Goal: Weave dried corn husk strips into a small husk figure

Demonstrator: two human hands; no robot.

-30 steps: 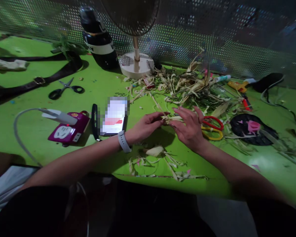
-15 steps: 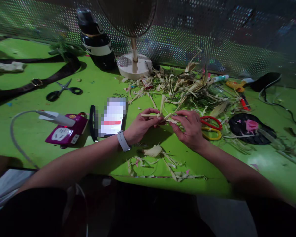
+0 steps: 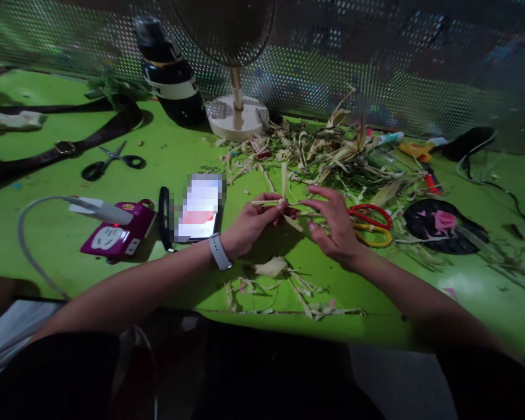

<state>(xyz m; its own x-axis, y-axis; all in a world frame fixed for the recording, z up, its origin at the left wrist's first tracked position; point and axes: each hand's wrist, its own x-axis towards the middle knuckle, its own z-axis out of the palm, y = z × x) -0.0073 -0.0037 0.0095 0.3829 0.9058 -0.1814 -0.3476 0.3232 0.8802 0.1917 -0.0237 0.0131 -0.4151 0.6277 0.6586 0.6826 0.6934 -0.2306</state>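
Between the thumb and fingers of my left hand [image 3: 254, 221] is a small piece of folded corn husk strips [image 3: 284, 179]. One strip stands upright, another points left, and a short end hangs down to the right. My right hand [image 3: 336, 226] is just to the right, thumb and fingers spread apart. Its index fingertip is close to a thin strip end; whether they touch I cannot tell. Red-and-yellow handled scissors [image 3: 373, 236] lie right behind my right hand, partly hidden by it. Loose husk scraps [image 3: 273, 267] lie on the table below my hands.
A heap of dried husks [image 3: 319, 149] spreads across the back of the green table [image 3: 170, 146]. Around it are a fan [image 3: 236, 116], a dark bottle [image 3: 175, 81], a phone [image 3: 201, 204], black scissors [image 3: 114, 158], a purple power adapter [image 3: 120, 230], a yellow glue gun [image 3: 415, 151] and a black pad [image 3: 446, 227].
My right hand has let go of the husk strips, opened its fingers and drawn slightly right. My left hand keeps its pinch, and the upright strip now stands straighter.
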